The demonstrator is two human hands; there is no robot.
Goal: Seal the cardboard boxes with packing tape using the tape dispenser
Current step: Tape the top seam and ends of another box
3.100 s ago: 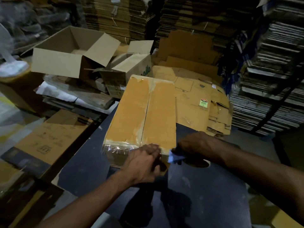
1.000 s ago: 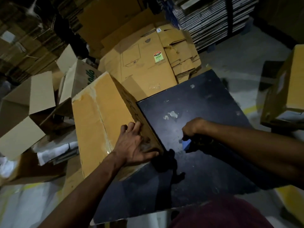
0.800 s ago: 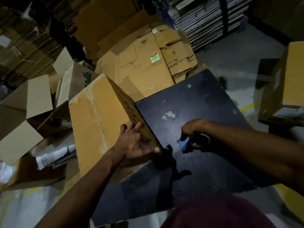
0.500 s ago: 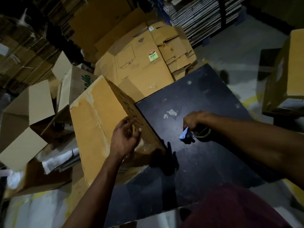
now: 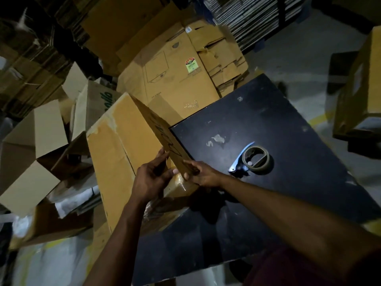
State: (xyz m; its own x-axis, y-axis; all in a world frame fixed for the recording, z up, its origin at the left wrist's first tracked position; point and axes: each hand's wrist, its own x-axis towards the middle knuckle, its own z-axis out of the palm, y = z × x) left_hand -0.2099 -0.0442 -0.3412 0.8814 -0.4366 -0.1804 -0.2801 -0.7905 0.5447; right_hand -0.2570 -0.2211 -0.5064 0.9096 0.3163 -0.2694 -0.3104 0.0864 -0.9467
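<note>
A long brown cardboard box (image 5: pixel 123 145) lies tilted at the left edge of the black table (image 5: pixel 278 124), its near end wrapped in clear tape. My left hand (image 5: pixel 150 178) holds the near end from the left side, fingers along the top edge. My right hand (image 5: pixel 203 175) grips the same near corner from the right, thumb on the printed side. The tape dispenser (image 5: pixel 252 159), blue-handled with a brown tape roll, lies alone on the table to the right of my hands.
Open empty boxes (image 5: pixel 35 145) and a box with green lettering (image 5: pixel 92 106) crowd the left. Flattened cartons (image 5: pixel 179 75) are piled behind the table. Another taped box (image 5: pixel 358 87) stands at the right, and stacks of flat cardboard (image 5: pixel 247 17) fill the back.
My right hand has let go of the tape dispenser, left it on the table and moved to the box's near corner. My left hand has shifted to the box's near end.
</note>
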